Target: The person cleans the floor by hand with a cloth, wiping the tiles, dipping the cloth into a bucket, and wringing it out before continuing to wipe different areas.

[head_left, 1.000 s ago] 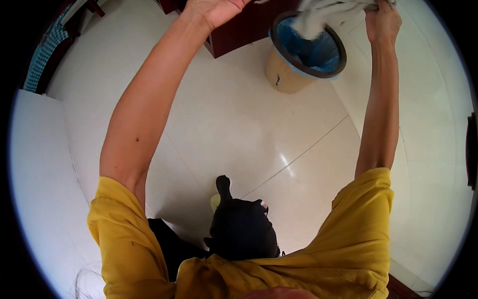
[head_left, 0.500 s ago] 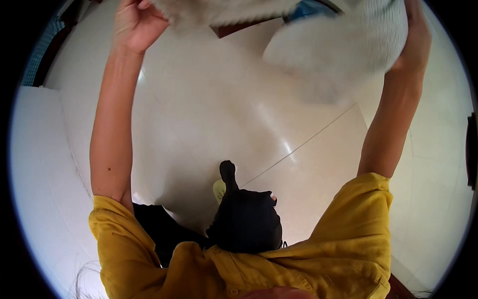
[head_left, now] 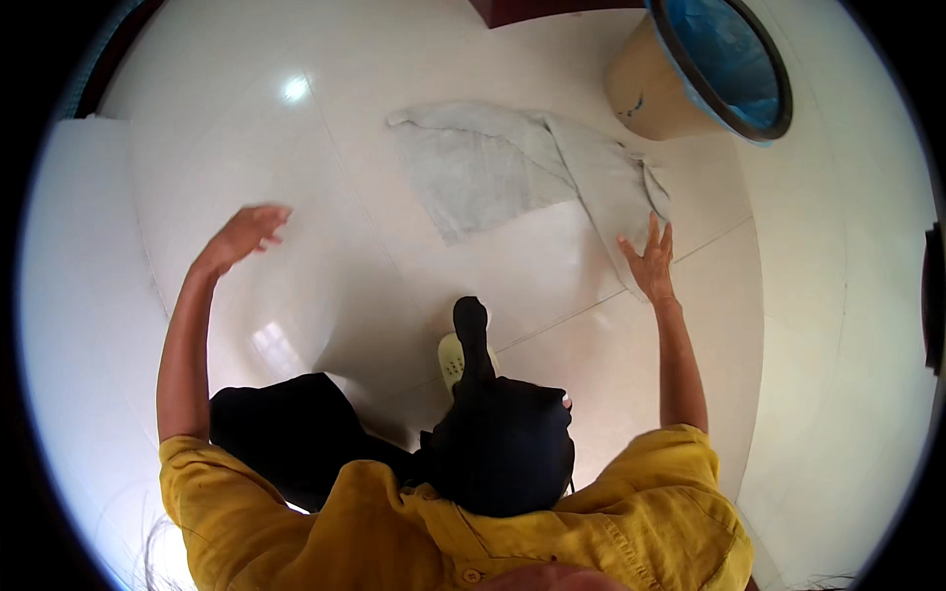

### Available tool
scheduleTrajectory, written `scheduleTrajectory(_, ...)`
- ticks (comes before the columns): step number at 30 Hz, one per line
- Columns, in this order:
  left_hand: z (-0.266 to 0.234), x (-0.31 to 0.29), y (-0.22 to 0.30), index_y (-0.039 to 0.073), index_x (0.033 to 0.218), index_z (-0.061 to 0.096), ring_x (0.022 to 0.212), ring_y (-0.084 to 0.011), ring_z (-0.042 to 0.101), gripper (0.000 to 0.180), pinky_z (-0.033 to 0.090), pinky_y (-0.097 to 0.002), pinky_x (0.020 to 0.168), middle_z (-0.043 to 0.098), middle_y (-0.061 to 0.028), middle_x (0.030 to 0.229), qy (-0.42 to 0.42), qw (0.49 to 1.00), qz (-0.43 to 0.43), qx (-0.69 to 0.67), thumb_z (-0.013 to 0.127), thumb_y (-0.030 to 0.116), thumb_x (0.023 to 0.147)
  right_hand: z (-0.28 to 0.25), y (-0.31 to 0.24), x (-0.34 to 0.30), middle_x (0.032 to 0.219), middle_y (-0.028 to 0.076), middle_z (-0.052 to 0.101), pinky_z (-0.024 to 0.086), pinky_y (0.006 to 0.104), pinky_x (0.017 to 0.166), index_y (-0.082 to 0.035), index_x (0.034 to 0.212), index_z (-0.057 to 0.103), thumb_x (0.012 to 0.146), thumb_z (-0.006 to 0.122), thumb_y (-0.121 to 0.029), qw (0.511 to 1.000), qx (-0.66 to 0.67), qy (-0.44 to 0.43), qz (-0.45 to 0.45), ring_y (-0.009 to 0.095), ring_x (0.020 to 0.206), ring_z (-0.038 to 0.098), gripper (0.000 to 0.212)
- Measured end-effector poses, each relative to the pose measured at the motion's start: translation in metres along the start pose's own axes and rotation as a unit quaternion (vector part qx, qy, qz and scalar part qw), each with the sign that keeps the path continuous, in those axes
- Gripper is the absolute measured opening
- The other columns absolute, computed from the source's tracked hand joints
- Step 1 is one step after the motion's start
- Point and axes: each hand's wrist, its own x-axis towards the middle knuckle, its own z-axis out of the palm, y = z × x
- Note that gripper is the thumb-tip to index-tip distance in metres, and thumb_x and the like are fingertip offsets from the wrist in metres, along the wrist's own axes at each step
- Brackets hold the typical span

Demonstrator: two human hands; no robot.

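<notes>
A light grey cloth (head_left: pixel 473 172), apparently a towel, lies loosely spread on the tiled floor ahead of me. Its right part is folded over itself in a long diagonal flap. My right hand (head_left: pixel 650 264) is at the cloth's near right end, fingers spread; whether the fingertips touch it I cannot tell. Off to the left, my left hand (head_left: pixel 246 234) hovers apart from the cloth with its fingers loosely extended and nothing in them.
A beige waste bin (head_left: pixel 655 94) with a dark rim and blue liner stands just beyond the cloth's right end. A dark red furniture edge (head_left: pixel 562 8) shows at the top. White walls (head_left: pixel 838 246) rise on both sides. My shoe (head_left: pixel 451 357) is below the cloth.
Half a second ago the cloth was raised and blurred near both hands. Now it lies on the floor, and both hands have come back nearer to me, let go of it.
</notes>
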Motion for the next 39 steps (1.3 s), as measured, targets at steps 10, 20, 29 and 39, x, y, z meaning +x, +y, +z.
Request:
scheduleTrajectory(10,0.04,-0.115,-0.228,0.005,0.124,0.053,0.089,-0.0184,0.059,0.045,0.047,-0.0355,0.078,0.057,-0.0078,0.111,0.08,0.943,-0.229,-0.227,0.052,0.036,0.091,0.115,-0.187,0.117,0.15,0.026,0.009,0.007,0.0699,0.101,-0.014,0.145,0.024,0.075,0.044,-0.076,0.997,-0.058,0.045,-0.038,0.048,0.137,0.001,0.096)
scheduleTrajectory(20,0.136,-0.152,-0.152,0.004,0.125,0.053,0.094,-0.0201,0.061,0.048,0.049,-0.0341,0.08,0.06,-0.0104,0.114,0.034,0.94,-0.258,-0.222,0.048,0.04,0.093,0.332,-0.363,-0.064,0.148,0.019,0.023,0.001,0.0641,0.106,-0.021,0.14,0.038,0.074,0.061,-0.058,0.838,0.011,-0.102,-0.536,0.041,0.138,0.01,0.079)
scheduleTrajectory(29,0.18,-0.109,-0.221,0.003,0.129,0.049,0.096,-0.0213,0.059,0.049,0.049,-0.0345,0.081,0.057,-0.0127,0.116,0.058,0.91,-0.236,-0.337,0.048,0.039,0.095,0.261,-0.202,-0.094,0.146,0.009,0.031,0.012,0.0568,0.109,-0.028,0.138,0.04,0.071,0.071,-0.034,0.685,-0.043,-0.289,-0.667,0.031,0.137,0.022,0.074)
scheduleTrajectory(39,0.234,-0.106,-0.306,0.003,0.139,0.035,0.129,-0.0301,0.037,0.064,0.033,-0.0396,0.104,0.04,-0.0191,0.139,0.116,0.921,-0.193,-0.318,0.052,0.041,0.091,0.16,-0.041,0.112,0.138,0.022,0.04,0.021,0.0475,0.108,-0.003,0.138,0.036,0.083,0.054,-0.059,0.935,-0.157,0.171,-0.267,0.035,0.132,0.03,0.081)
